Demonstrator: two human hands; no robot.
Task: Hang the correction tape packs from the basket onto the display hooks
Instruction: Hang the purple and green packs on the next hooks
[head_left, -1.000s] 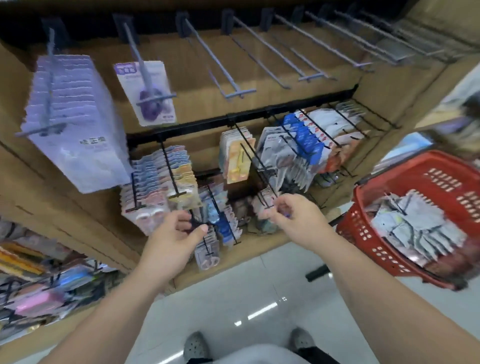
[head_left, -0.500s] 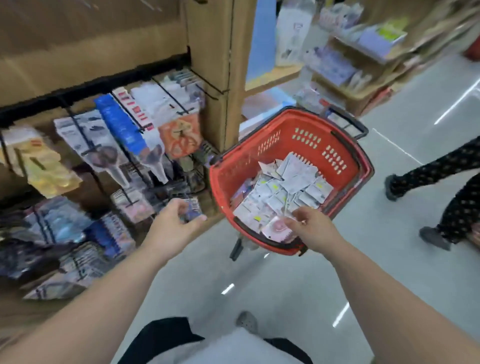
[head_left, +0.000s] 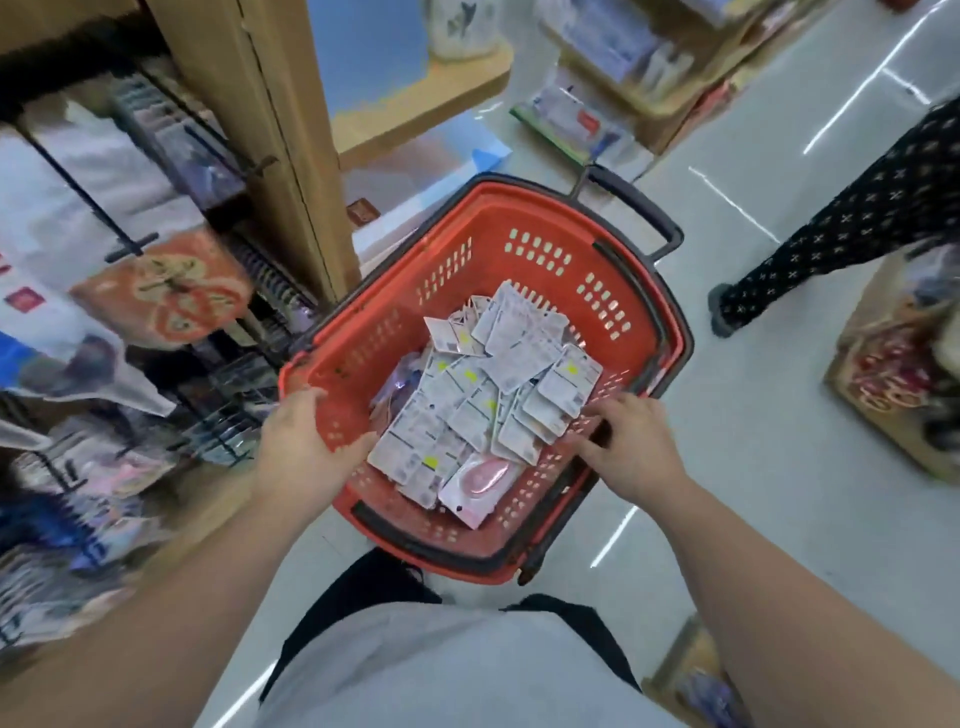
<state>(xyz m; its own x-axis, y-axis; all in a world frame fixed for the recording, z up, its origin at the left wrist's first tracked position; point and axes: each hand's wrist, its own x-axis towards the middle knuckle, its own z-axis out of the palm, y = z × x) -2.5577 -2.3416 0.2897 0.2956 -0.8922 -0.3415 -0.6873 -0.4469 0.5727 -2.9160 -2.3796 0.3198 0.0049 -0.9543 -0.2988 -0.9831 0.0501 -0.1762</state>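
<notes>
The step in hand is judged to be the pick-up: a fresh pack is being sought in the red basket (head_left: 670, 332), which stands on the floor just beside the wooden display post. The correction tape packs (head_left: 467, 410) lie in a loose heap inside it, most with the printed back upward; one pink pack (head_left: 480, 480) lies face up at the near edge of the heap.

The left hand (head_left: 306, 441) is laid against the inner left wall of the basket, its fingertips at the edge of the heap; whether its grip is closed on a pack cannot be told. The right hand (head_left: 631, 447) is set at the right side of the heap with fingers spread and extended, its grip open and nothing held.

No pack is seen lifted. One pack must next be separated from its overlapping neighbours and pinched near its top, so that the hanging hole is left free. It must then be carried left to the display hooks (head_left: 78, 192), already crowded with other goods, and threaded on.
</notes>
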